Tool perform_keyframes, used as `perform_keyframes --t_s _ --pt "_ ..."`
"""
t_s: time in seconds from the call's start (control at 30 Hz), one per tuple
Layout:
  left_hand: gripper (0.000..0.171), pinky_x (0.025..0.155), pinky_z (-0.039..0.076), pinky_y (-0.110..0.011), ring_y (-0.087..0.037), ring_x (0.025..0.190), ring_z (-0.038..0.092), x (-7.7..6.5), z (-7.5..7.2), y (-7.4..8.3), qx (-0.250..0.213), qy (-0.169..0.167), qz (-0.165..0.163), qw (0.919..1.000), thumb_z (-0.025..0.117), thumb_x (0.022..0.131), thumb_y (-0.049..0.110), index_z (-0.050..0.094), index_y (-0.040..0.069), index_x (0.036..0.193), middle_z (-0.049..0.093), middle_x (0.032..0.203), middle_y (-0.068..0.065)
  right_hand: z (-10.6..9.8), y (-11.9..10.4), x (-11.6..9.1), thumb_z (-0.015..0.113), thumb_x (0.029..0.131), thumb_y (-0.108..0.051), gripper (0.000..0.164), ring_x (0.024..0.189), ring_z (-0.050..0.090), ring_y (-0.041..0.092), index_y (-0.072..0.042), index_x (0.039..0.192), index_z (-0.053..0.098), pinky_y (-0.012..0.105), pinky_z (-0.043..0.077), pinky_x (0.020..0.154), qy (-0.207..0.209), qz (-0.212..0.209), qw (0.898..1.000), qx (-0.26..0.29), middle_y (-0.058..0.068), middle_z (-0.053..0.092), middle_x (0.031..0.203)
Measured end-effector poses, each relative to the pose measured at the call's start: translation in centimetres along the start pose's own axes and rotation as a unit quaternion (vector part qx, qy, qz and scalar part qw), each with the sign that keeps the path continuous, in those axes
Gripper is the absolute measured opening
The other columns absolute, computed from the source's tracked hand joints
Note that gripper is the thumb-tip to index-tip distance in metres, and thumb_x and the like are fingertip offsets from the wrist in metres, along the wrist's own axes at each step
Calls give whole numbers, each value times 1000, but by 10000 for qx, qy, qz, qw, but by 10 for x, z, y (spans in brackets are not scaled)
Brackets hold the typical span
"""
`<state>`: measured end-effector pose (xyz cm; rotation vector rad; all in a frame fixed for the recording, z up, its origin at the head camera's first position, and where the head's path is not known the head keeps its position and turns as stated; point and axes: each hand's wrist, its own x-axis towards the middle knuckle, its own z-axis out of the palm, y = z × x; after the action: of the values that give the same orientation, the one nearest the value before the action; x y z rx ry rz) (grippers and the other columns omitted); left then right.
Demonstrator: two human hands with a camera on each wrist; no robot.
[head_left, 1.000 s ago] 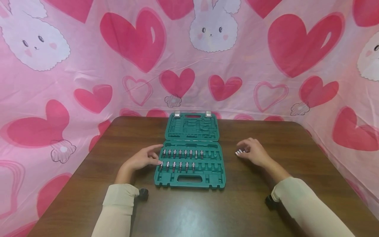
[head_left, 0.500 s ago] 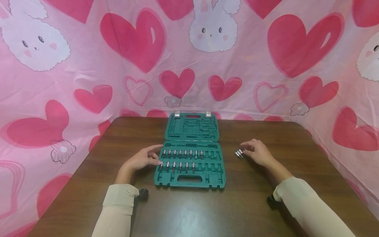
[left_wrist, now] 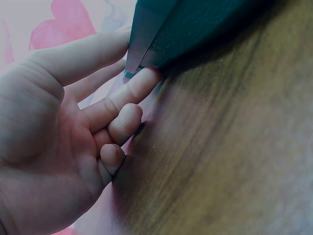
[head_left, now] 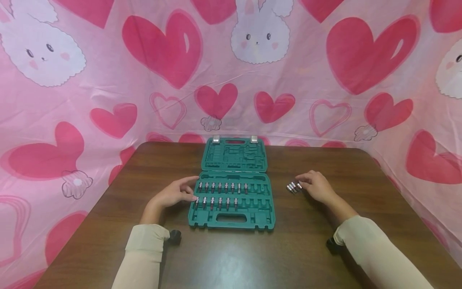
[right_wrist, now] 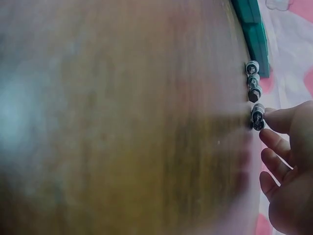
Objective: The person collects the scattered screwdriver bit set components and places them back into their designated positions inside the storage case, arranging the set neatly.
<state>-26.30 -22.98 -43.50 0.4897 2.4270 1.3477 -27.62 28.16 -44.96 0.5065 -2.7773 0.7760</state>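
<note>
Counter [head_left: 223, 261] runs wide in front and right of green case [head_left: 231, 210], left hand [head_left: 175, 192] touching its left edge, fingers loosely spread; right hand [head_left: 317, 187] pinches metal bit [right_wrist: 257, 112] at row's end.

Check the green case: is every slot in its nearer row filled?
No, the green case has bare slots right of that row's bits.

On the table [head_left: 231, 261], the case base [head_left: 231, 194] holds two rows of bits [head_left: 219, 187]. From this base, the lid [head_left: 234, 155] is at twelve o'clock; at nine, the left hand [head_left: 172, 194] touches the side; at three, well apart, lie the loose bits [head_left: 293, 187], and the right hand [head_left: 315, 186] touches their outer end.
</note>
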Motion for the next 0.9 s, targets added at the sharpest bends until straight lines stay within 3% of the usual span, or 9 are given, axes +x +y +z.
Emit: perform_keyframes --t_s 0.53,0.9 --pt "73 91 47 -46 -24 88 63 0 1 1 -12 57 -61 10000 74 86 19 38 14 149 68 90 -7 -1 4 -2 72 84 -5 19 80 53 26 -2 103 72 43 38 73 8 47 9998 -188 5 63 81" --pt "74 93 46 -48 -24 89 63 0 2 0 -31 39 -43 10000 74 86 20 38 13 149 68 90 -7 -3 3 -1 74 82 -6 19 77 52 25 -3 100 70 42 39 71 -202 353 9990 -209 -1 62 74"
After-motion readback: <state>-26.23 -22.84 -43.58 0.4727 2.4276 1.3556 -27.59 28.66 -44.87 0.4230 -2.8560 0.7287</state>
